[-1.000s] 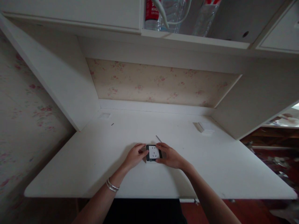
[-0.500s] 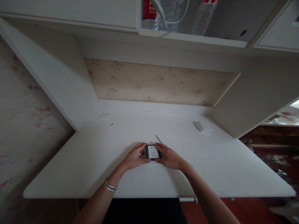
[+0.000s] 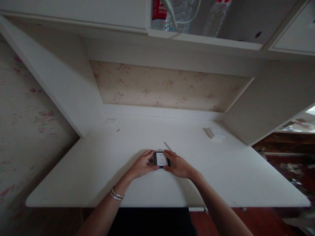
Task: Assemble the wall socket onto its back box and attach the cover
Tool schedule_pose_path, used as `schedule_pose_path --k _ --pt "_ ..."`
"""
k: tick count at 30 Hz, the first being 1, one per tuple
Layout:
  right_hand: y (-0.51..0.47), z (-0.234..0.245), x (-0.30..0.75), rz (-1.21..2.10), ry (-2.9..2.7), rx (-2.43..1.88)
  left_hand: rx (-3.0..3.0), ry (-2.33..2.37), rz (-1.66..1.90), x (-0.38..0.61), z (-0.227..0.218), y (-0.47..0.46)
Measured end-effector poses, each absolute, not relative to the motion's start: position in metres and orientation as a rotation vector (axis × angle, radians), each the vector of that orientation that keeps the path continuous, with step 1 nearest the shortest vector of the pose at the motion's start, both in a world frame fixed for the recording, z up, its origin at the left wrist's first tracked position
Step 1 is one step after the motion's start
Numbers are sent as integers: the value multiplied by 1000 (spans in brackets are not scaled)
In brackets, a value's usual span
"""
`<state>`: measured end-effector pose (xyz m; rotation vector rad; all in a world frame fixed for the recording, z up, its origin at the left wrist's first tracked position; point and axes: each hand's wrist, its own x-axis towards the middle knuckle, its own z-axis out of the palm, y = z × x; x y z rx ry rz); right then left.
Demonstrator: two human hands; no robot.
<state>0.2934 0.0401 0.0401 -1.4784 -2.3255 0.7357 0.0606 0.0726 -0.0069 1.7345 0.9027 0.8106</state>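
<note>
Between my two hands, low over the middle of the white desk, is a wall socket [image 3: 161, 159] with a white slotted face and dark sides. Thumb and fingers of my left hand [image 3: 143, 165] close on its left end, thumb at the near edge. My right hand [image 3: 179, 165] grips the right end in the same way. Just beyond my right fingertips lies a thin grey stick-like tool [image 3: 167, 146], partly hidden by that hand. Whether the socket touches the desk I cannot tell.
On the desk [image 3: 81, 177], a small white box-like piece [image 3: 214, 133] lies at the back right. A flat white piece [image 3: 110, 121] and a small dark sliver [image 3: 118, 130] lie at the back left. Plastic bottles [image 3: 180, 14] and a pale cable [image 3: 169, 11] occupy the shelf above.
</note>
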Motion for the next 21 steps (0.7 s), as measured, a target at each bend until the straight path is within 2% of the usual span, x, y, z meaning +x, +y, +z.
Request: schedule_pose_path --k 11,21 --pt "33 36 288 737 -2205 -1451 1839 832 695 54 6 74" --pt "-6 18 286 742 -1801 -1450 2058 934 705 63 6 71"
